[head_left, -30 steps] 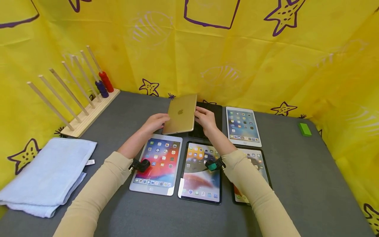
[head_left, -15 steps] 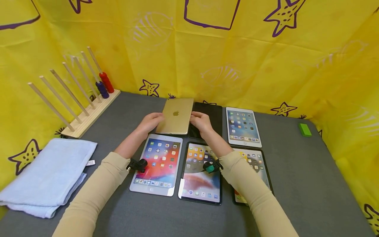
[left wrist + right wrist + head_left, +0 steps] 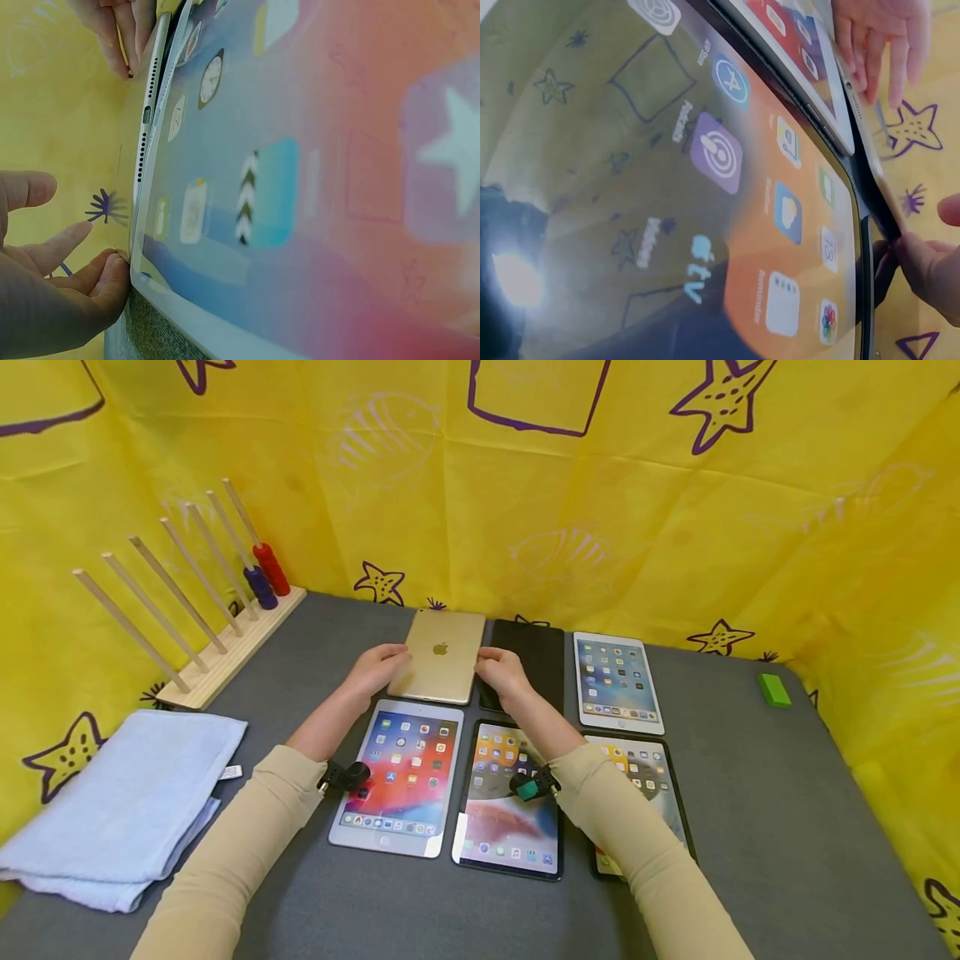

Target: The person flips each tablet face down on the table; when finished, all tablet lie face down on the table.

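A gold tablet (image 3: 440, 675) with an apple logo on its back lies face down, close over the dark table at the back left of a group of tablets. My left hand (image 3: 377, 670) holds its left edge. At the opposite edge, my right hand (image 3: 501, 672) pinches the tablet between thumb and fingers. The right wrist view shows the gold tablet's edge (image 3: 879, 176) slightly raised there, with a dark gap beneath. In the left wrist view, its speaker holes and charging port face the camera. The gold tablet's screen is hidden.
Beside it lie a black tablet (image 3: 536, 652) and a white tablet (image 3: 617, 681). A white-framed tablet (image 3: 405, 768) and two dark-framed tablets form the front row, screens lit. A pegged wooden rack (image 3: 232, 639), folded blue towel (image 3: 127, 793) and green block (image 3: 773, 690) stand farther out.
The gold tablet has come down from a tilted, raised position to nearly flat, moving left off the black tablet. Both hands have moved left and lower with it.
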`<state>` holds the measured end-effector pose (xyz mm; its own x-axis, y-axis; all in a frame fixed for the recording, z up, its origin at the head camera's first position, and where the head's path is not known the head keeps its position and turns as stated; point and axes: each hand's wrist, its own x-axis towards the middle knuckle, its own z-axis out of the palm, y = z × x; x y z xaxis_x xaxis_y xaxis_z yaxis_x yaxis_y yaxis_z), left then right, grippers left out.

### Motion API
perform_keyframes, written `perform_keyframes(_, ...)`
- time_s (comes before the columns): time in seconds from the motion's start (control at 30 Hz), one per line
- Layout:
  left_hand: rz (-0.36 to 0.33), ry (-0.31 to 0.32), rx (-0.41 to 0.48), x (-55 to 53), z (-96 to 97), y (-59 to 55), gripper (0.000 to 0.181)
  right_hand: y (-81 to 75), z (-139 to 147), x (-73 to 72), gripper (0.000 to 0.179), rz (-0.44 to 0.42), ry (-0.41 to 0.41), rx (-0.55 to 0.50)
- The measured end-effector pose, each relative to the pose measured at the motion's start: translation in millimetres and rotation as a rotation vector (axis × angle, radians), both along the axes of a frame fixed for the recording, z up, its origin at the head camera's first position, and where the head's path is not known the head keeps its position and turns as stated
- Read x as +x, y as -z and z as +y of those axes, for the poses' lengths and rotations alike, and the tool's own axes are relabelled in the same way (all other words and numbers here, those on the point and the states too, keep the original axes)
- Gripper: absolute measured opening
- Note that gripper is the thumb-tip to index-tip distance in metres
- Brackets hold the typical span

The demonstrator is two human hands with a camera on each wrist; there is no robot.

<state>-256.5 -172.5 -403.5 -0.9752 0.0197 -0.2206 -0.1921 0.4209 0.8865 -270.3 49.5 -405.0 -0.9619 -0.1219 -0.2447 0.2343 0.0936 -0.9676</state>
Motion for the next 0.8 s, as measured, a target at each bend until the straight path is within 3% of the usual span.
perform_keyframes(0.43,0.001,-0.018,-0.019,1.9,1.6,2.1,0.050,-6.4,0.0,2.9,0.056,-0.023,-0.092,0.063)
perform_keyframes(0.8,0.029,0.015,-0.058,7.1,4.2,3.9,0.049,-8.2,0.6,6.2,0.061,-0.037,-0.176,0.114)
